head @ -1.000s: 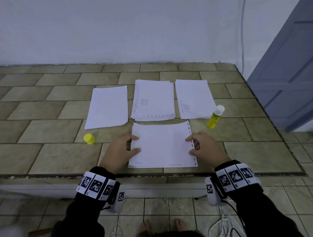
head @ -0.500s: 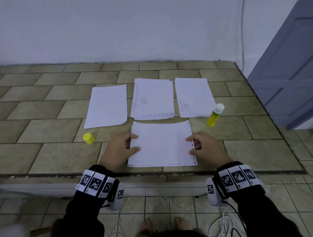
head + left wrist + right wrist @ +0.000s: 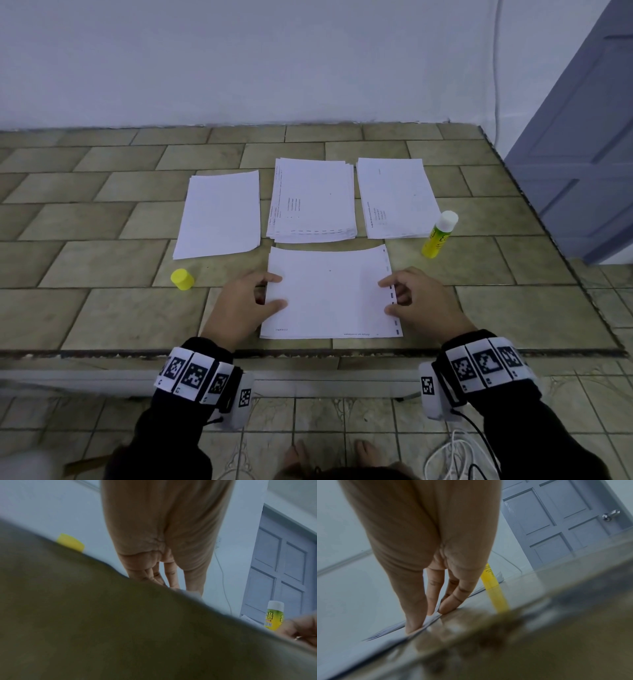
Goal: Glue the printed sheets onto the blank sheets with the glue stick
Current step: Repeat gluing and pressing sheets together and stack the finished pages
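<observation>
paper (image 3: pixel 329 294) sits between your hands. left hand (image 3: pixel 245 303) and right hand (image 3: pixel 419 301) each pinch an edge, likely aligning it before gluing.

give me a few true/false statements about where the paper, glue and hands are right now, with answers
1. The glue stick stands upright with its yellow cap on. False: the cap sits apart on the table, left of the left hand.
2. Both hands are at the near sheet, one at each side edge. True.
3. Three paper piles lie beyond the near sheet. True.
4. The right hand holds the glue stick. False: the glue stick stands alone beside the right pile.
5. The left pile shows lines of print. False: it looks blank.
</observation>
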`<state>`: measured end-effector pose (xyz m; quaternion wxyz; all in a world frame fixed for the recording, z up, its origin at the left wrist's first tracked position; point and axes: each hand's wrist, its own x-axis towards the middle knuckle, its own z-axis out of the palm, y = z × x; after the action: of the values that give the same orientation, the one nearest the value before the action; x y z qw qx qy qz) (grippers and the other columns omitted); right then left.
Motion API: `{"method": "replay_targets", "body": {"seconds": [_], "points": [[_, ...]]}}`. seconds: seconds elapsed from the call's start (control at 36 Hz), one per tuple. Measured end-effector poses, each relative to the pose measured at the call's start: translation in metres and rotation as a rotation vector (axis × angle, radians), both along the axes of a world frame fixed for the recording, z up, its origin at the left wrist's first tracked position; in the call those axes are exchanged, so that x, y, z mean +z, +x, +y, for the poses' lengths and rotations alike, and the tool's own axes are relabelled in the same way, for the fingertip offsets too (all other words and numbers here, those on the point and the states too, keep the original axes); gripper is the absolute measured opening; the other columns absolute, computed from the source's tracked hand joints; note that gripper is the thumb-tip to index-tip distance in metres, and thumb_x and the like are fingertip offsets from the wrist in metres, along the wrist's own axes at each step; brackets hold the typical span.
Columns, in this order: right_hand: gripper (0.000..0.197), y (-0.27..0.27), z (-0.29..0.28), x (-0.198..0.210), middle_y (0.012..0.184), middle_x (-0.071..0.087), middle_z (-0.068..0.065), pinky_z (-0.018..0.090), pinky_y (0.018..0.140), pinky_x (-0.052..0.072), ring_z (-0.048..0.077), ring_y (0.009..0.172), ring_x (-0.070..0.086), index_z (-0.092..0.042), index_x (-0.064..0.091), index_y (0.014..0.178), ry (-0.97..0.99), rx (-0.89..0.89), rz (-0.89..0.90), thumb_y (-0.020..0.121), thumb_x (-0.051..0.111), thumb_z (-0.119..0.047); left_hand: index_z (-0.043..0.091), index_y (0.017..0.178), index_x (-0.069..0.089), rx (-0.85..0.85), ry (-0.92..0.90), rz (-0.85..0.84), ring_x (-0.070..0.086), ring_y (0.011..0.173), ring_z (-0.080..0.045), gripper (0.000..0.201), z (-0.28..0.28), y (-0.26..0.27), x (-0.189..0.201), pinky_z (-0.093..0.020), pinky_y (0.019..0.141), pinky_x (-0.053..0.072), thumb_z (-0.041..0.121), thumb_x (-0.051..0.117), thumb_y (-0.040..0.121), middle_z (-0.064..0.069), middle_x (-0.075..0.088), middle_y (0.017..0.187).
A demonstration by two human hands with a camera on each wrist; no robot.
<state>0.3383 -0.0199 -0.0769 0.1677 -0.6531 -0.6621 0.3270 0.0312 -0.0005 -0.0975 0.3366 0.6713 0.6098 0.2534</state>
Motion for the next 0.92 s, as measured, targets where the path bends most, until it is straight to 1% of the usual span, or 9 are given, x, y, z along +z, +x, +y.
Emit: {"method": "replay_targets", "body": {"seconds": [0.17,0.31,0.44,0.53,0.61,0.69,0.78,0.86,0.92], "points": [[0.037,0.0,-0.001,0.001,0.106,0.053,-0.002,0.006,0.068,0.041,0.01,0.086,0.056,-0.022,0.063,0.113,0.001,0.002,0.001,0.08,0.074,-0.009,0.032,0.105,0.063,-0.001,-0.008,-0.018,0.064,0.082,0.009,0.036,0.001,0.0,0.0,-0.004,0.07,0.046,0.018,0.082,0.078,0.009,0.066,0.108],[0.038,-0.002,-0.001,0.002,0.106,0.053,0.0,0.016,0.078,0.046,0.012,0.087,0.057,-0.022,0.064,0.113,-0.01,-0.006,0.016,0.079,0.074,-0.007,0.03,0.104,0.064,-0.001,0.007,-0.022,0.064,0.081,0.003,0.035,-0.001,-0.001,0.001,-0.006,0.071,0.047,0.017,0.083,0.077,0.008,0.064,0.108],[0.038,-0.003,-0.001,0.005,0.109,0.051,-0.001,0.006,0.069,0.041,0.01,0.087,0.056,-0.022,0.063,0.117,-0.034,0.007,-0.007,0.082,0.072,-0.01,0.018,0.111,0.068,0.012,0.01,0.034,0.06,0.077,0.002,0.037,-0.001,0.001,0.003,-0.003,0.069,0.043,0.018,0.083,0.077,0.004,0.059,0.102],[0.039,-0.005,-0.001,0.007,0.116,0.047,-0.001,0.003,0.069,0.04,0.012,0.093,0.055,-0.02,0.061,0.122,-0.054,0.021,-0.049,0.086,0.069,-0.01,0.021,0.112,0.069,0.003,0.025,0.176,0.054,0.092,-0.002,0.038,-0.001,-0.002,0.003,-0.006,0.078,0.039,0.028,0.083,0.078,0.003,0.05,0.115],[0.04,-0.01,-0.002,0.009,0.129,0.041,0.002,0.008,0.086,0.031,0.018,0.117,0.046,-0.018,0.059,0.127,-0.051,0.044,-0.13,0.088,0.065,-0.009,0.023,0.112,0.071,-0.013,0.053,0.292,0.043,0.125,-0.016,0.038,0.0,-0.004,0.005,-0.026,0.099,0.038,0.037,0.081,0.077,-0.002,0.046,0.127],[0.043,-0.014,-0.004,0.015,0.144,0.033,0.004,0.017,0.095,0.028,0.022,0.132,0.028,-0.022,0.057,0.13,-0.045,0.058,-0.264,0.089,0.062,-0.012,0.026,0.116,0.068,-0.034,0.119,0.352,0.037,0.135,-0.027,0.048,0.002,0.0,0.006,-0.035,0.102,0.036,0.055,0.064,0.079,-0.008,0.046,0.141],[0.042,-0.019,-0.006,0.022,0.157,0.019,0.002,0.034,0.108,0.03,0.025,0.141,0.016,-0.028,0.056,0.13,-0.025,0.053,-0.38,0.089,0.061,-0.018,0.019,0.134,0.056,-0.051,0.214,0.304,0.021,0.148,-0.021,0.056,0.005,0.011,0.004,-0.034,0.114,0.021,0.053,0.046,0.09,-0.004,0.024,0.161],[0.041,-0.021,-0.008,0.025,0.161,0.008,0.0,0.039,0.11,0.03,0.024,0.146,0.007,-0.032,0.055,0.129,-0.016,0.054,-0.446,0.09,0.061,-0.022,0.02,0.154,0.028,-0.113,0.198,0.366,-0.003,0.151,-0.012,0.078,0.01,0.025,-0.001,-0.04,0.123,0.006,0.064,0.014,0.091,0.003,0.005,0.165],[0.041,-0.022,-0.008,0.024,0.162,0.005,0.002,0.043,0.115,0.025,0.025,0.147,0.004,-0.032,0.055,0.13,-0.005,0.06,-0.489,0.09,0.06,-0.024,0.02,0.157,0.01,-0.16,0.159,0.501,-0.015,0.15,-0.01,0.083,0.012,0.031,-0.009,-0.044,0.123,-0.003,0.065,-0.002,0.089,0.005,-0.008,0.165]]}}
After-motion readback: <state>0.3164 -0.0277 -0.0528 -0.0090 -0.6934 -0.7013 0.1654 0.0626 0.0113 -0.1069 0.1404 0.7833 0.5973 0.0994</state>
